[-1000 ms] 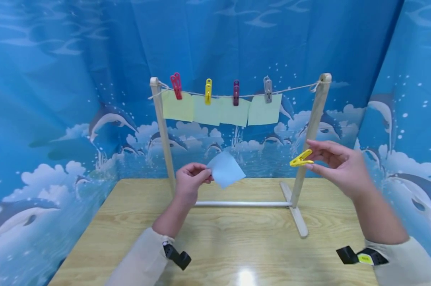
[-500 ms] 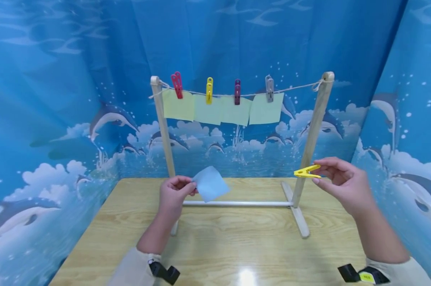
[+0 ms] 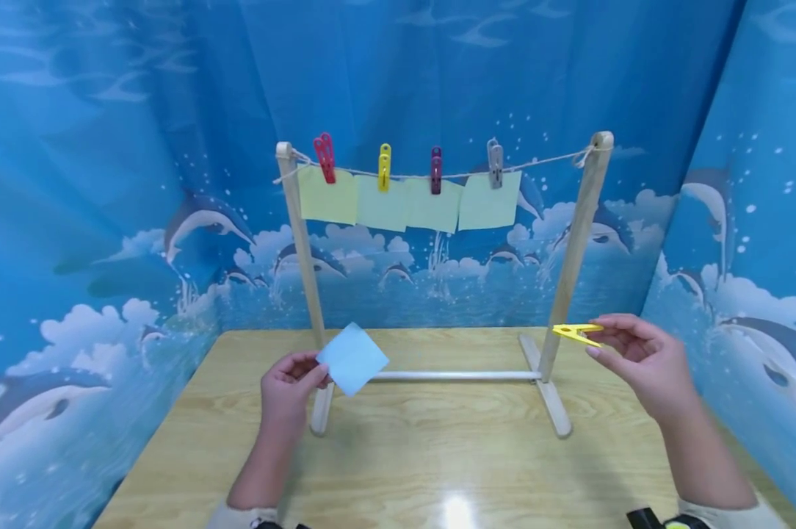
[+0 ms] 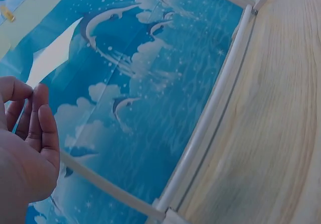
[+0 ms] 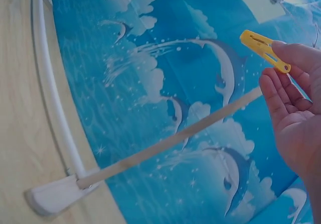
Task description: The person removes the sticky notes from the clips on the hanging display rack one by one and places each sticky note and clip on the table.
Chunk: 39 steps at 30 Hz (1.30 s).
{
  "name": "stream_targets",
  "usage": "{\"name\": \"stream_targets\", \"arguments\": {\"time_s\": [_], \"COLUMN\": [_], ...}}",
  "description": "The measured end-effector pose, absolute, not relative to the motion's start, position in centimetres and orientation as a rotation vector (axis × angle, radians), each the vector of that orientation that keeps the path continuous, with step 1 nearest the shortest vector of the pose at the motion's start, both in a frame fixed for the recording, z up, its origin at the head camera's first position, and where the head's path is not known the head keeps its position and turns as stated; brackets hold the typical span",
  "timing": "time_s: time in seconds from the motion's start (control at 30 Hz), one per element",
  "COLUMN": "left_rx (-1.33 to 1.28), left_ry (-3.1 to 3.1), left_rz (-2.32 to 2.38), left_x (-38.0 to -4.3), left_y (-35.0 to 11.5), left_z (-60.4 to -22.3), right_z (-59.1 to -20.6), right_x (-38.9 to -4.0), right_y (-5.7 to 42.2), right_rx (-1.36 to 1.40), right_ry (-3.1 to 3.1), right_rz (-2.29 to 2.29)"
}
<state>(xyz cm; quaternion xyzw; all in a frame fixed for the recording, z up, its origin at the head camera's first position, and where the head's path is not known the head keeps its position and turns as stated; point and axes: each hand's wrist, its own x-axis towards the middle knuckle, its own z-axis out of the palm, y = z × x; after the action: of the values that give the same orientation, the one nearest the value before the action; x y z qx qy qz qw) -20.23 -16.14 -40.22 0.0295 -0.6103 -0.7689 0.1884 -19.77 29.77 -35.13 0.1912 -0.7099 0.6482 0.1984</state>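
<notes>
My left hand [image 3: 291,389] pinches a light blue square of paper [image 3: 353,359] by its left corner, in front of the rack's left post. In the left wrist view the paper [image 4: 52,56] shows pale above the thumb and fingertips. My right hand [image 3: 645,360] holds a yellow clothespin [image 3: 576,333] by its handles, beside the right post; the right wrist view has this clothespin [image 5: 264,50] between thumb and fingers. Behind both hands, pale yellow-green papers [image 3: 328,197] hang from a string, held by a red clothespin [image 3: 325,159], a yellow one, a dark red one and a grey clothespin [image 3: 496,163].
The wooden rack has a left post [image 3: 303,250], a right post [image 3: 579,242], flat feet and a white bottom bar [image 3: 454,376]. It stands on a wood-grain table [image 3: 398,455]. Blue dolphin-print curtains [image 3: 398,81] surround the table's back and sides.
My left hand has moved down and to the left with the blue paper. My right hand has lowered a little and shifted right, the clothespin still in its fingers. The hanging papers stay put.
</notes>
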Motion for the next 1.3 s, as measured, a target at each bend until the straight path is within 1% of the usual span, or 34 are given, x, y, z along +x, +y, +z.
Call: {"name": "stream_targets", "arguments": {"time_s": [0.13, 0.23, 0.5, 0.77, 1.13, 1.3], "left_rx": [0.146, 0.192, 0.308, 0.474, 0.55, 0.54], "left_ry": [-1.641, -1.578, -1.475, -1.503, -1.531, -1.535], "left_rz": [-2.188, -2.229, -2.238, -2.171, -2.139, -2.112], "left_x": [-19.7, -19.6, -19.5, -19.2, -19.0, -19.0], "left_y": [-17.5, -18.5, -20.4, -22.2, -24.8, -25.8], "left_z": [-41.1, -41.5, -42.4, -43.4, -44.8, -45.5], "right_z": [-36.3, -37.1, -39.2, -40.9, -41.9, -42.2], "right_x": [-19.3, -19.2, -19.0, -19.5, -20.2, -20.4], "right_y": [30.3, 30.6, 31.5, 32.1, 33.3, 33.6], "right_rx": [0.356, 0.293, 0.22, 0.101, 0.063, 0.01], "right_ry": [-2.034, -2.021, -1.9, -1.856, -1.806, -1.758], "right_rz": [1.831, 1.858, 2.016, 1.995, 2.019, 2.056]}}
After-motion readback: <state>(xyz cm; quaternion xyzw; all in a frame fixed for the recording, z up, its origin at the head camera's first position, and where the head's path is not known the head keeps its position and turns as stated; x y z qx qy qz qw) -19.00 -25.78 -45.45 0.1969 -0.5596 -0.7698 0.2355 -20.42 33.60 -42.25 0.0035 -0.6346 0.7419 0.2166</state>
